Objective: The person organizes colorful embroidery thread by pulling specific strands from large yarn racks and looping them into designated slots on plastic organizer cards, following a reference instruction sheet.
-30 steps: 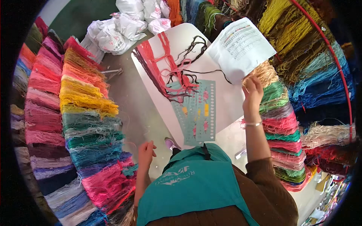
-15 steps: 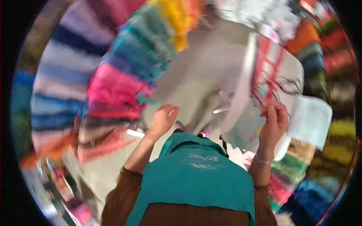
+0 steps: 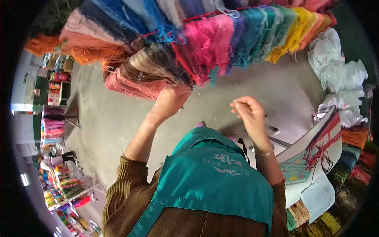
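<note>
Hanks of coloured yarn hang in a row across the top, among them a pink hank [image 3: 209, 37] and a salmon hank [image 3: 138, 83]. My left hand [image 3: 169, 102] is closed against the lower edge of the salmon and brown hanks; its fingertips are partly hidden. Above the grey floor, my right hand [image 3: 250, 114] has its thumb and fingers pressed together, and anything between them is too small to tell. To its right lies a green patterned card [image 3: 296, 170] on a white table [image 3: 334, 152], with red threads [image 3: 321, 138] beside it.
White plastic bags [image 3: 337, 67] are piled at the upper right. A paper sheet [image 3: 319, 196] and more yarn [image 3: 353, 136] are at the right. On the far left, another person [image 3: 57, 160] is near shelves and tables of coloured yarn. Metal legs [image 3: 279, 142] stand below the white table.
The view has turned towards the hanging yarn. My right hand is now away from the red threads and the white table. My left hand has come up to the salmon hank.
</note>
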`<state>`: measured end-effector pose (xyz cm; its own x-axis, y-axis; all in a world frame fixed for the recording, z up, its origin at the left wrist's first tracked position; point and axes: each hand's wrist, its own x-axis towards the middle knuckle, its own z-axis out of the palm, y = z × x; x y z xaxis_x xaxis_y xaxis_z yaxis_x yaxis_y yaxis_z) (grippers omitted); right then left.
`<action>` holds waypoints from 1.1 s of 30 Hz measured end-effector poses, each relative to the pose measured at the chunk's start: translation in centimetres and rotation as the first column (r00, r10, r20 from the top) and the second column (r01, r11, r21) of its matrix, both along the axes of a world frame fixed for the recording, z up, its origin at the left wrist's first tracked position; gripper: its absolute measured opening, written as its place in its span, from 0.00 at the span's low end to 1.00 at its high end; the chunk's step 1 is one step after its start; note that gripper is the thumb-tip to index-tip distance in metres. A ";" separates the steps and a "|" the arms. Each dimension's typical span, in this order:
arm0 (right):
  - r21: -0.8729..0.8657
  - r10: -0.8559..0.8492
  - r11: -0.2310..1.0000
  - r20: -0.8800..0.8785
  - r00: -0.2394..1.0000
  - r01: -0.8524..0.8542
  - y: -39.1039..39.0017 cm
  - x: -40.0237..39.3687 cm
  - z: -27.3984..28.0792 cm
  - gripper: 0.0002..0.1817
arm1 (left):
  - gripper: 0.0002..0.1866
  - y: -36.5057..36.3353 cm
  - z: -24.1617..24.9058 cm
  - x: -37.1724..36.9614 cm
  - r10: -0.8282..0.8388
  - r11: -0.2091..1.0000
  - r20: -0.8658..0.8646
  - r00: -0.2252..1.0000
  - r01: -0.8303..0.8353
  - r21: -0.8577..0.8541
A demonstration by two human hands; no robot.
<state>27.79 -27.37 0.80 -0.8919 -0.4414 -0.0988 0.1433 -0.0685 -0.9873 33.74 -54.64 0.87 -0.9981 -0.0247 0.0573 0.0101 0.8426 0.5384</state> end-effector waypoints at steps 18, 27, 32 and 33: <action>-0.017 -0.167 0.985 -0.308 0.937 0.170 -27.2 -8.1 -6.7 0.07 | 0.20 -13.3 1.5 -9.3 -0.003 0.896 -0.318 0.948 -0.139 -0.421; -0.449 0.045 0.892 0.211 0.976 0.056 -24.9 -7.4 -4.8 0.01 | 0.23 -15.6 1.3 -9.7 -0.087 0.942 -0.191 0.978 0.019 -0.334; -0.420 0.045 0.907 0.183 0.982 0.037 -24.8 -7.4 -4.6 0.02 | 0.24 -15.9 1.1 -9.8 -0.105 0.948 -0.197 0.975 0.039 -0.317; -0.406 0.042 0.913 0.178 0.983 0.034 -24.8 -7.4 -4.6 0.02 | 0.24 -15.8 1.2 -9.8 -0.104 0.948 -0.194 0.976 0.038 -0.317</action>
